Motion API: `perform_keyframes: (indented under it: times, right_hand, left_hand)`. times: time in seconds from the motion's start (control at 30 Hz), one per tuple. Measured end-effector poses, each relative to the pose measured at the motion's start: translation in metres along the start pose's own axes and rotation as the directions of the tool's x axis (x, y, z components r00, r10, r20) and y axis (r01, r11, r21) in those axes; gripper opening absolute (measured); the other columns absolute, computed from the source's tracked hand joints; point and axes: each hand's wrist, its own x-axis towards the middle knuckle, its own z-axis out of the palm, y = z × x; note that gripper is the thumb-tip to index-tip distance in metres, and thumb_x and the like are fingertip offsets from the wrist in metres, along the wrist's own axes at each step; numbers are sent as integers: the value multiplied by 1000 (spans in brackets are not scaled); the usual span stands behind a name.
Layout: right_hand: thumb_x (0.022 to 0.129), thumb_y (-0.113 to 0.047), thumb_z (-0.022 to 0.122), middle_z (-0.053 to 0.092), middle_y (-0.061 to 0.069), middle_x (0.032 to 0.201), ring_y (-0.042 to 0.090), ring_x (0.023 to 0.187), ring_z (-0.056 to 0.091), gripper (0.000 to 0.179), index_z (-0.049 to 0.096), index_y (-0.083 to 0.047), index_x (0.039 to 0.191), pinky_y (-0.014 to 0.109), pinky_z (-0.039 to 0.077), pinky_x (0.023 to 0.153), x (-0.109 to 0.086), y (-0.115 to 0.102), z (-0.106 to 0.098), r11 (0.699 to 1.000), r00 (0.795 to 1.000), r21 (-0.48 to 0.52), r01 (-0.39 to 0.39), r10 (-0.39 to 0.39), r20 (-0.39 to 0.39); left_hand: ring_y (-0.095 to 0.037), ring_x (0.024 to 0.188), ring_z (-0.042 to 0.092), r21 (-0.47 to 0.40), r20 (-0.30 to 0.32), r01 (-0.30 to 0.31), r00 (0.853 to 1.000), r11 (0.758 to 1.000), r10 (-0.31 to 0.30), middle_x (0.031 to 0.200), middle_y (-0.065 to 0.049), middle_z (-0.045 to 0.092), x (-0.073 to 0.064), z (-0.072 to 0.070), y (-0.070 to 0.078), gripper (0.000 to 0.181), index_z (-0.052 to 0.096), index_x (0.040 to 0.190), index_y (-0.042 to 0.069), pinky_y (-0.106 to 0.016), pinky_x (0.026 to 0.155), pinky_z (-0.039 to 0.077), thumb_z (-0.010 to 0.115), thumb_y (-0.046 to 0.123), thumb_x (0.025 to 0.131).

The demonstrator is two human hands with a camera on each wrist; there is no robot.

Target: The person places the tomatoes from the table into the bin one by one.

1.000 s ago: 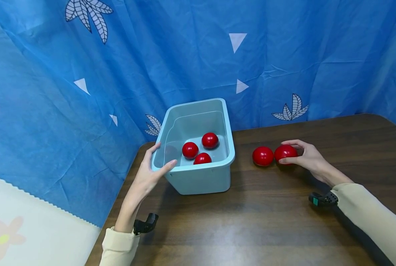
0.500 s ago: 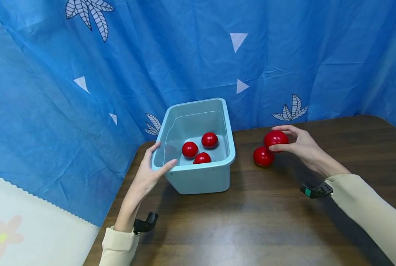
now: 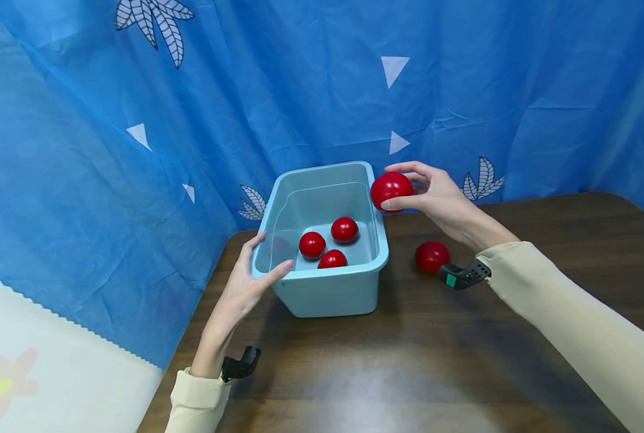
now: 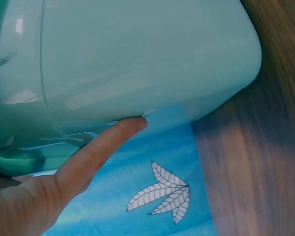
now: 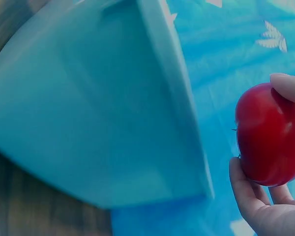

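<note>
A red tomato (image 3: 391, 190) is held by my right hand (image 3: 445, 201) between thumb and fingers, raised at the light-blue plastic bin's (image 3: 327, 296) right rim. In the right wrist view the tomato (image 5: 271, 135) looks glossy and lobed, apart from the bin's wall (image 5: 103, 113). My left hand (image 3: 246, 284) holds the bin's near-left corner, thumb over the front rim. One left finger (image 4: 105, 147) lies along the outer wall in the left wrist view. Three tomatoes (image 3: 312, 245) lie on the bin's floor. One more tomato (image 3: 432, 256) sits on the table, below the right wrist.
The bin stands on a dark brown wooden table (image 3: 322, 373), near its back-left corner. A blue curtain (image 3: 311, 90) with white leaf and triangle prints hangs behind. A white cloth (image 3: 56, 361) with a flower print is at the lower left.
My right hand has lifted one of two tomatoes off the table and carried it up and left to the bin's right rim. The left hand stays at the bin's corner.
</note>
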Motion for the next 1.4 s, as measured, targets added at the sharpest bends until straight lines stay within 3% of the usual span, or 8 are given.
perform_keyframes:
  times: [0.3, 0.63, 0.9, 1.4]
  right_hand:
    - [89, -4, 80, 49, 12, 150, 32, 136, 44, 69, 50, -13, 150, 53, 50, 106, 36, -15, 39, 996, 998, 88, 23, -27, 48]
    - [85, -7, 84, 52, 15, 143, 32, 131, 49, 68, 55, -12, 146, 50, 54, 98, 69, -31, 68, 999, 998, 19, 44, -45, 46]
    - [84, -5, 85, 52, 14, 143, 31, 132, 49, 69, 55, -13, 146, 49, 55, 98, 74, -29, 81, 999, 999, 40, 17, -19, 48]
    - [84, -3, 84, 53, 15, 144, 33, 132, 49, 70, 55, -13, 147, 51, 55, 100, 70, -23, 85, 998, 996, 57, 7, -12, 84]
  left_hand:
    - [-41, 143, 40, 17, -1, 22, 1000, 1000, -22, 164, -14, 32, -1, 0, 1, 94, 20, 166, 22, -67, 110, 43, 74, 48, 93]
    - [-39, 143, 40, 14, -2, 27, 1000, 1000, -27, 164, -11, 33, -2, -2, 0, 97, 19, 166, 24, -66, 109, 44, 75, 51, 92]
    - [-38, 143, 40, 20, 1, 21, 1000, 1000, -21, 164, -9, 33, 1, -1, -1, 98, 19, 166, 25, -64, 109, 45, 76, 51, 91]
    - [-40, 143, 40, 10, 3, 11, 1000, 1000, -11, 163, -13, 34, -1, -1, -2, 94, 21, 165, 23, -66, 108, 46, 75, 47, 92]
